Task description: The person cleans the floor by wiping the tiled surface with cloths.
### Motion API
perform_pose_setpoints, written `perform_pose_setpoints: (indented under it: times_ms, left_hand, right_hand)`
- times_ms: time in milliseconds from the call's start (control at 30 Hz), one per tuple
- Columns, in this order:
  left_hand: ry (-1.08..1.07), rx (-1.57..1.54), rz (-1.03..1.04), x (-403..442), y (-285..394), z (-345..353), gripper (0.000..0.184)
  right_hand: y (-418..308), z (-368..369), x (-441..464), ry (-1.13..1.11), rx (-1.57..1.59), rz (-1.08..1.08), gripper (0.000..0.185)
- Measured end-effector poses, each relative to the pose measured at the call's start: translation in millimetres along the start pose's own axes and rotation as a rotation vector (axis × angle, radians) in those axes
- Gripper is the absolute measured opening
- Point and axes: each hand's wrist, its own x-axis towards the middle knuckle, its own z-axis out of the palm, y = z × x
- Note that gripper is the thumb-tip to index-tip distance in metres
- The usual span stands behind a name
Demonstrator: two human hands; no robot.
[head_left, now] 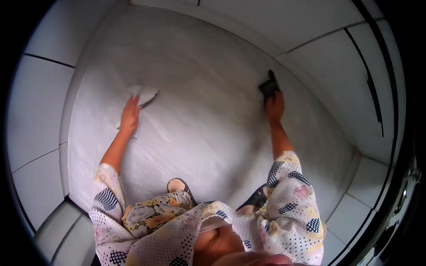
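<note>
A light cloth (pixel 144 95) lies on the grey floor under my left hand (pixel 130 114), its edges showing past the fingers and beside the wrist. The fingers point forward and rest over the cloth; whether they grip it is not clear. On the right, my right hand (pixel 275 106) is closed round a dark object (pixel 268 88), which is blurred, with a narrow part sticking up past it. That object is at the floor near the far right wall.
Pale tiled walls (pixel 333 71) border the grey floor (pixel 199 111) on the left, far and right sides. My feet in dark sandals (pixel 190 193) are on the floor close to my body. A grey ledge (pixel 66 230) is at the lower left.
</note>
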Motion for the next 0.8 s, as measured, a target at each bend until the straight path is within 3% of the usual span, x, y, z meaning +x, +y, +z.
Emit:
perform_pose_setpoints:
  times_ms: [67, 133, 233, 333, 400, 433, 467, 500, 600, 633, 700, 733, 767, 800]
  left_hand:
    - [-0.116, 0.257, 0.186, 9.1, 14.4, 10.9, 0.047]
    - [-0.037, 0.307, 0.193, 6.1, 38.2, 5.6, 0.051]
    - [-0.055, 0.336, 0.166, 3.2, 60.6, -14.2, 0.052]
    - [0.002, 0.299, 0.203, 0.2, 85.1, -30.2, 0.051]
    - [0.058, 0.313, 0.224, 23.7, 105.7, -45.7, 0.05]
    - [0.076, 0.309, 0.23, 24.1, 110.0, -46.0, 0.049]
    - [0.097, 0.285, 0.25, 27.0, 114.9, -47.4, 0.05]
    - [0.115, 0.259, 0.265, 29.1, 119.2, -49.5, 0.05]
    - [0.17, 0.214, 0.295, 41.5, 123.4, -54.4, 0.051]
    - [0.194, 0.194, 0.311, 40.2, 124.0, -53.0, 0.051]
    - [0.116, 0.226, 0.22, 34.3, 127.1, -58.6, 0.049]
    - [0.067, 0.243, 0.19, 34.3, 128.5, -59.4, 0.048]
    - [0.082, 0.254, 0.188, 32.5, 125.5, -56.4, 0.047]
    - [0.091, 0.259, 0.201, 32.4, 120.1, -51.6, 0.047]
  right_hand:
    - [16.3, -14.0, 10.1, 0.068, 0.065, 0.136, 0.048]
    - [62.4, -13.6, 29.9, 0.233, -0.063, 0.256, 0.051]
    - [19.4, -58.3, 47.1, -0.06, 0.153, 0.625, 0.054]
    - [-0.9, -19.7, 80.8, 0.128, -0.235, 0.28, 0.052]
    - [-98.3, -42.4, 145.8, 0.085, -0.085, 0.191, 0.049]
    - [-103.6, -9.0, 183.2, 0.09, -0.354, -0.041, 0.046]
    - [-190.5, -50.3, 184.5, 0.095, -0.078, 0.091, 0.043]
    - [-216.4, -37.0, 207.5, 0.171, -0.109, -0.088, 0.04]
    - [-324.3, -28.2, 243.2, 0.072, -0.031, -0.402, 0.032]
    - [-345.1, -10.0, 240.2, 0.177, -0.033, -0.604, 0.027]
    - [-381.1, 10.3, 193.9, 0.108, 0.154, -0.631, 0.018]
    - [-385.2, 25.6, 168.8, 0.103, 0.168, -0.754, 0.015]
    - [-397.4, -0.7, 128.0, -0.053, 0.299, -0.593, 0.014]
    - [-387.3, 7.4, 103.2, -0.098, 0.388, -0.698, 0.016]
